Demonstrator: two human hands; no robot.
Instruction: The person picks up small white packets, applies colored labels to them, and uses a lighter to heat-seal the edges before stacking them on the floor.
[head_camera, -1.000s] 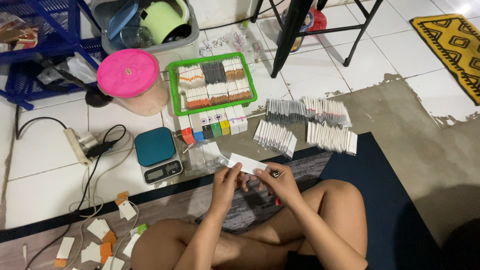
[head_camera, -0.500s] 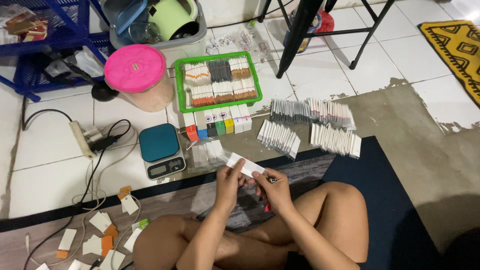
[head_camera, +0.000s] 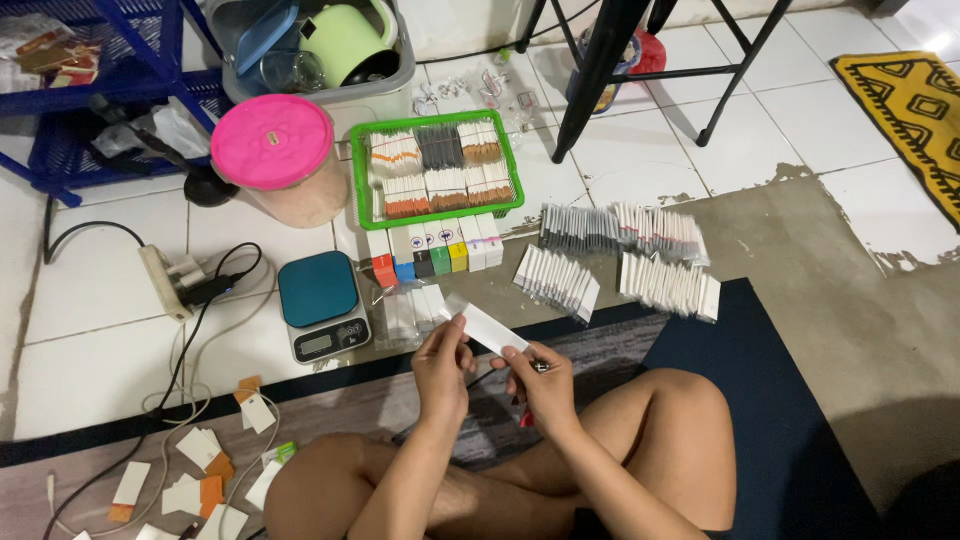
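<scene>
While both hands' fingers (head_camera: 452, 345) pinch it, white strip (head_camera: 487, 327) tilts.

both hands raised together, left hand (head_camera: 441, 364) and right hand (head_camera: 541, 381) pinching.

A green tray (head_camera: 354, 170) holds rows of white packets; five small colour-ended boxes (head_camera: 432, 248) stand before it, the scale's grey screen (head_camera: 318, 345) to their left.

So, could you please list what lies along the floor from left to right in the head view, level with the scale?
Power strip → scale → white strip held by both hands → angled packet row → right packet row
</scene>
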